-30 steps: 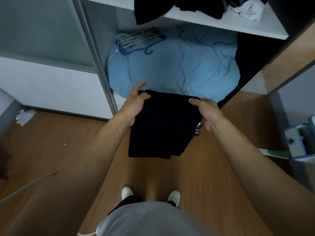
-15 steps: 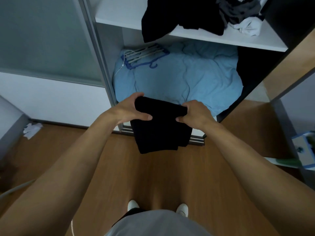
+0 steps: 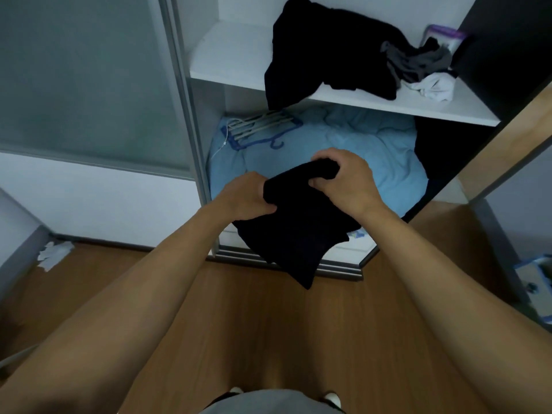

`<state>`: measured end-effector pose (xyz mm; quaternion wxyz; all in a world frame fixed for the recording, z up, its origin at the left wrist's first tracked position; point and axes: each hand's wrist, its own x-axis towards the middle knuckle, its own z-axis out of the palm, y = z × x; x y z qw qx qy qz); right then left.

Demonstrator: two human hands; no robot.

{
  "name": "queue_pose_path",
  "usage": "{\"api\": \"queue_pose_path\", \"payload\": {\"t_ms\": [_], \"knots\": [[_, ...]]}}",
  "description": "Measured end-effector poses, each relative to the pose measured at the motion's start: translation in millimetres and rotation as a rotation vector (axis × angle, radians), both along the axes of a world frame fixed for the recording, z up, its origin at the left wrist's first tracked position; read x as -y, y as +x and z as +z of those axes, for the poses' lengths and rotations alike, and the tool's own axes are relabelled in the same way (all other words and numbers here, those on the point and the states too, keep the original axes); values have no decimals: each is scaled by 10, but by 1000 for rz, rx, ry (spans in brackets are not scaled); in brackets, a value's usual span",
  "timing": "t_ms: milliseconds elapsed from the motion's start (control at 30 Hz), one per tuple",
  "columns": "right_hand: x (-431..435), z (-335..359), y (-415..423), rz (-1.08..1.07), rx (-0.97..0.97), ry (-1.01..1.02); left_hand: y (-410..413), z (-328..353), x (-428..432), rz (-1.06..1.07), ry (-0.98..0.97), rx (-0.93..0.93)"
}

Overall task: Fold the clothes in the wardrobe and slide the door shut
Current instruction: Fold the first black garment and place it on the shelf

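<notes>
A folded black garment [image 3: 294, 231] hangs in front of the open wardrobe, held by both hands at its top edge. My left hand [image 3: 243, 197] grips its left corner and my right hand [image 3: 343, 177] grips the right corner, higher and further in. On the white shelf [image 3: 233, 59] above lie a crumpled black garment [image 3: 331, 59], a grey one [image 3: 418, 62] and a white one [image 3: 434, 88]. The frosted sliding door [image 3: 86, 82] stands at the left, leaving the wardrobe open.
A light blue duvet [image 3: 358, 156] fills the wardrobe's bottom, with a bundle of hangers [image 3: 260, 128] on its left. A door track [image 3: 337, 268] runs along the wooden floor. White crumpled paper [image 3: 53, 253] lies at the left wall. A blue-and-white box [image 3: 534, 279] sits at the right.
Both hands have lifted the black garment up and forward over the duvet, drawing closer together. The garment is folded smaller and tilted, with the right hand higher. The view has tilted up.
</notes>
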<state>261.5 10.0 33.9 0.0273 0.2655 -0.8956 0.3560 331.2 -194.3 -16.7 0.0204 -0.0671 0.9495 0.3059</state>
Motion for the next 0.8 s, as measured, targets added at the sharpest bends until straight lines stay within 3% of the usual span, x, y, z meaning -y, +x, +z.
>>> {"api": "queue_pose_path", "payload": {"t_ms": [67, 133, 200, 267, 300, 400, 500, 567, 667, 800], "knots": [[29, -4, -14, -140, 39, -234, -35, 99, 51, 50, -23, -62], [12, -49, -56, -305, 210, -388, -87, 244, 121, 96, -118, -143], [-14, -73, -143, -365, 734, -466, -165, 430, 197, 143, -219, -258], [9, -20, -298, -210, 1307, -645, -262, 617, 252, 167, -306, -392], [43, 52, -424, -118, 1431, -789, -307, 708, 264, 159, -324, -456], [291, 527, -856, 87, 1331, -1067, -483, 969, 304, 73, -349, -666], [572, 1010, -1153, 157, 994, -917, -750, 1204, 413, 28, -468, -794], [724, 1141, -1415, 92, 852, -826, -983, 1301, 540, 62, -554, -836], [1038, 1221, -1807, 136, 808, -811, -1324, 1374, 810, 109, -658, -860], [1584, 1288, -2434, 292, 888, -857, -1750, 1493, 1189, 193, -770, -804]]}}
